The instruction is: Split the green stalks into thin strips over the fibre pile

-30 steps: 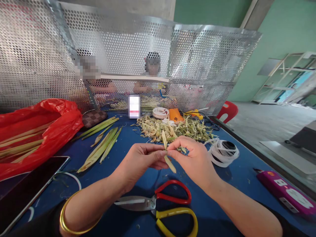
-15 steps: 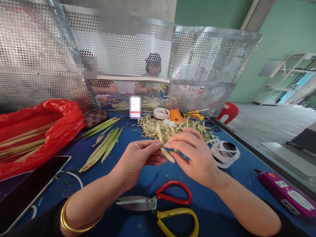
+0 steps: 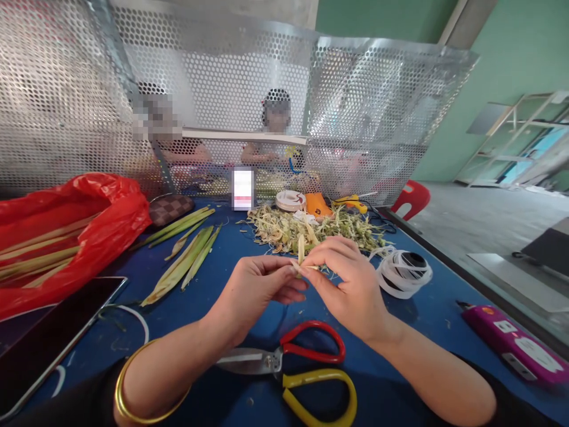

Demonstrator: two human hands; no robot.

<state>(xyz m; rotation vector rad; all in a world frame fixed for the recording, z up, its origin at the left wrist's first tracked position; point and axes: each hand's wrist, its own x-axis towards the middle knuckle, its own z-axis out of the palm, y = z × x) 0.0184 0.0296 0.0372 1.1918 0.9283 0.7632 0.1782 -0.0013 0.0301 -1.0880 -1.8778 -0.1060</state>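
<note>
My left hand (image 3: 262, 281) pinches a pale strip of husk (image 3: 301, 249) between thumb and fingers. From the right, my right hand (image 3: 344, 273) grips the same strip, its fingertips nearly meeting those of the left. One end of the strip points up and another part lies crosswise at the fingertips. Scissors (image 3: 271, 360) with one red and one yellow handle lie on the blue table below both hands. Behind the hands spreads a heap of dry husk scraps (image 3: 284, 228). Green husk leaves (image 3: 182, 267) rest to the left.
A red plastic bag (image 3: 115, 204) with long husks, a dark tablet (image 3: 57, 338) and a checkered pouch (image 3: 171, 210) are at left. White cord roll (image 3: 404, 274) and purple power bank (image 3: 511, 344) sit right. People sit behind the perforated metal screen (image 3: 249, 77).
The strip has turned: its lower end no longer points down toward the table but lies across the fingertips. My right hand's fingers have closed in more tightly.
</note>
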